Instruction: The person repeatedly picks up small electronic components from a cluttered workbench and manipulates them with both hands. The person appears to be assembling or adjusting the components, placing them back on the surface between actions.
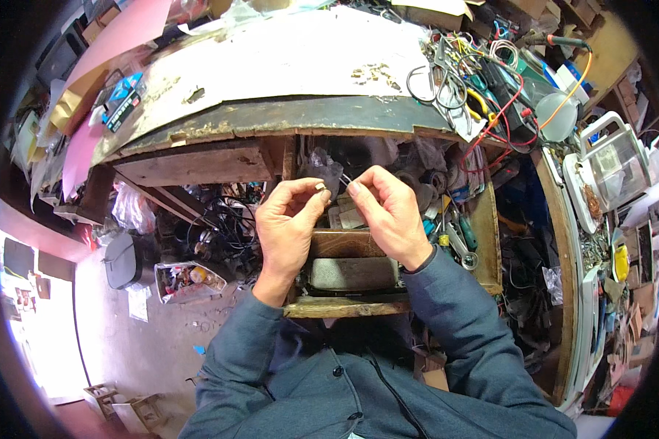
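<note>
My left hand (287, 228) is raised over an open wooden drawer (344, 311), thumb and forefinger pinching a small pale metallic piece (320, 186). Across from it, my right hand (394, 219) grips a thin metal tool that looks like tweezers (345, 178), whose tips point toward the left hand. A small gap separates the tool from the piece. Beneath the hands, a grey rectangular block (355, 274) lies at the drawer's near end. Farther back in the drawer are clear plastic bags (324, 164), and a wrench (461, 247) and screwdrivers lie at its right.
A worn workbench (271, 73) with a pale sheet runs beyond the drawer. Scissors (439, 77), yellow-handled pliers (479, 106) and red leads crowd its right end. A soldering iron (564, 42) lies farther back. A bin of scraps (190, 282) stands on the floor at left.
</note>
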Demonstrator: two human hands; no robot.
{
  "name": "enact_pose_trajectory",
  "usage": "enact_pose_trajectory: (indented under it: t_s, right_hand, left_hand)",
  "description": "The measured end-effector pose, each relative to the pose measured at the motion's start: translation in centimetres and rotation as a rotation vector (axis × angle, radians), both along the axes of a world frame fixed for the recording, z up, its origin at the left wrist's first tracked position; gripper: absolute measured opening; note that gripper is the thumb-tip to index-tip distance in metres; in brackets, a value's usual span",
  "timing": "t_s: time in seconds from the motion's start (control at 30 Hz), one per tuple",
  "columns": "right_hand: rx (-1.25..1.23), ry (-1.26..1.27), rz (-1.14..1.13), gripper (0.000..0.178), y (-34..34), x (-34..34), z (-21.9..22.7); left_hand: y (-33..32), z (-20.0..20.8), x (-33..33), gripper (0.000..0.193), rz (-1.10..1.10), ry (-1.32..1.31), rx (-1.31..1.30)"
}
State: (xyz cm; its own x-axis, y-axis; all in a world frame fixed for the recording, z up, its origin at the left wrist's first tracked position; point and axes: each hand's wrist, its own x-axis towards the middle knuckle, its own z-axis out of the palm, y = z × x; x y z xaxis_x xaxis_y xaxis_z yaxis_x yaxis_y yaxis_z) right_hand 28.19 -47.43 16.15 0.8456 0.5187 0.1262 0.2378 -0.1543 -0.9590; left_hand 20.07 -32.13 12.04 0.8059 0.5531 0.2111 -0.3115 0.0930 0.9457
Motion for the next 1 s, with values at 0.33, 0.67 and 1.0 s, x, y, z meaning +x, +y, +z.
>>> enact_pose_trajectory:
  t_s: [0.33, 0.67, 1.0]
  right_hand:
    - [-0.059, -0.213, 0.037, 0.014, 0.3, -0.2, 0.1]
    - [-0.177, -0.3, 0.018, 0.013, 0.1, -0.1, 0.7]
    - [-0.221, -0.312, 0.03, 0.014, 0.3, -0.1, 0.6]
  left_hand:
    - [-0.5, 1.0, -0.1, 0.014, 0.177, 0.08, 0.46]
    - [-0.7, 1.2, -0.2, 0.009, 0.212, 0.138, 0.588]
    - [-0.5, 0.9, 0.0, 0.007, 0.219, 0.12, 0.645]
